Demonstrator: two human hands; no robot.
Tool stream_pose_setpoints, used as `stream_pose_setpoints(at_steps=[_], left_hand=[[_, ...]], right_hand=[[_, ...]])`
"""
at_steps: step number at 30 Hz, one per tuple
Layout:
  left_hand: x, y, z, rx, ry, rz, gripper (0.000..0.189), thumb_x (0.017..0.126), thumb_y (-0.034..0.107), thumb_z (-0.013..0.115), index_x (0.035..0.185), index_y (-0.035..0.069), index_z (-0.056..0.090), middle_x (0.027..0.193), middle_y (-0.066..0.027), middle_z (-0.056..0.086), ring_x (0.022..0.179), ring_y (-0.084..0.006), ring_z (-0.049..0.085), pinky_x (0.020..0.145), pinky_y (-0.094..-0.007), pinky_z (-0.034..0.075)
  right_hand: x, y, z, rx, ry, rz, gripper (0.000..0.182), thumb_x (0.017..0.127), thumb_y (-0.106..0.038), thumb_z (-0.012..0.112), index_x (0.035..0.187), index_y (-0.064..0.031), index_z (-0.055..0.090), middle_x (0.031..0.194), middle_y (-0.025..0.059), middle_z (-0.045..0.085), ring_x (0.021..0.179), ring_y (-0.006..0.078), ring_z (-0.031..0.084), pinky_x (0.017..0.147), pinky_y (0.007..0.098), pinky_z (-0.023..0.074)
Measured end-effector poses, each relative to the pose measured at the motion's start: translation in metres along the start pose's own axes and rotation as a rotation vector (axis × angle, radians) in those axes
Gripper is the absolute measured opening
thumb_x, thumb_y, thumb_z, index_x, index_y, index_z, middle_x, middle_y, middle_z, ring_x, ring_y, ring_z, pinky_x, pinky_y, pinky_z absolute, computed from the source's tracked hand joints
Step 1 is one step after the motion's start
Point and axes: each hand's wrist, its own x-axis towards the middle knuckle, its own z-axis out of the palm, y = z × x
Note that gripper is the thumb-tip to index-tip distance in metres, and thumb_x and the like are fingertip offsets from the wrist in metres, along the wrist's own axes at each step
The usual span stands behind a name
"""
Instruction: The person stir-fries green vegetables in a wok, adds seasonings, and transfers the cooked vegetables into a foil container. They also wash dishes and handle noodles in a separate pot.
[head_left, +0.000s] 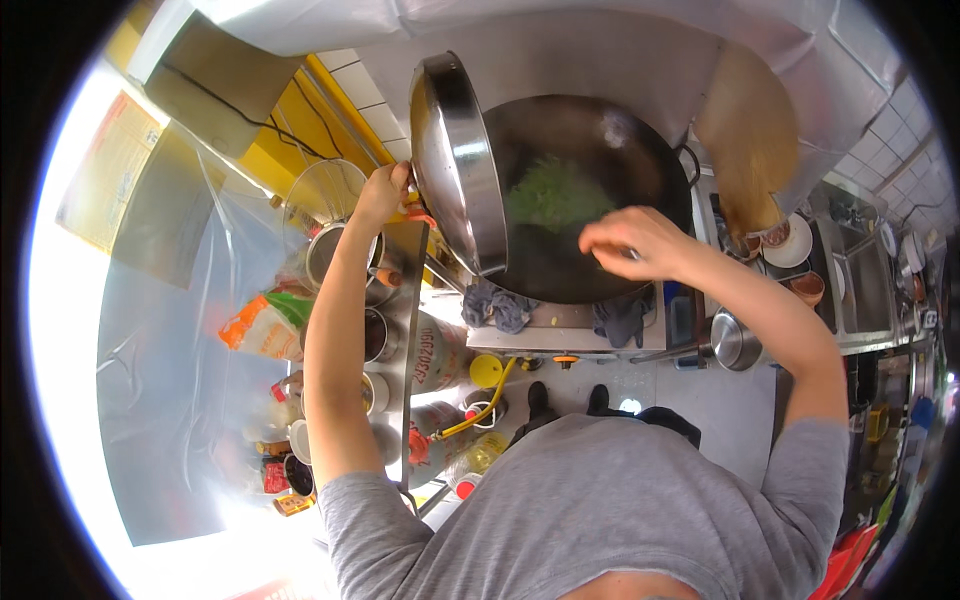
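Observation:
My left hand (386, 191) grips the outer side of a large round stainless steel lid or shallow pan (469, 161), tilted nearly on edge. It stands over the left rim of a big dark wok (645, 161). Chopped leafy greens (551, 195) lie in the wok, hazy as if under steam. My right hand (634, 244) hovers above the wok's near right part with its fingers curled. A small shiny bit shows at the fingers; whether it is a held thing or a ring is unclear.
Dark crumpled rags (499, 306) lie on the stove's front ledge. At left a metal shelf (409, 300) carries pots and seasoning containers, with gas cylinders (439, 360) and a yellow hose (487, 409) below. A saucepan (735, 341), bowls (791, 240) and a sink (866, 281) are at right.

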Motion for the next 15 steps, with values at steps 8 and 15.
stream_pose_setpoints(at_steps=[8,15], left_hand=[[0.021,0.042,0.024,0.233,-0.030,0.044,0.047,0.089,0.042,0.040,0.085,-0.002,0.058,0.064,-0.0101,0.053,0.057,-0.0230,0.054,0.049,-0.0342,0.047],[0.032,0.039,0.030,0.312,-0.107,0.064,0.047,0.089,0.042,0.040,0.089,-0.001,0.059,0.072,-0.0113,0.057,0.063,-0.0239,0.057,0.053,-0.0364,0.048]], right_hand=[[0.007,0.097,-0.003,0.686,0.579,0.778,0.015,0.079,-0.018,0.054,0.081,-0.0040,0.059,0.068,0.0033,0.059,0.057,0.0123,0.061,0.053,0.0234,0.0481],[-0.059,-0.019,-0.116,0.013,-0.295,0.088,0.012,0.077,-0.007,0.058,0.088,-0.0052,0.062,0.076,0.0063,0.060,0.065,0.0168,0.059,0.055,0.0293,0.0444]])
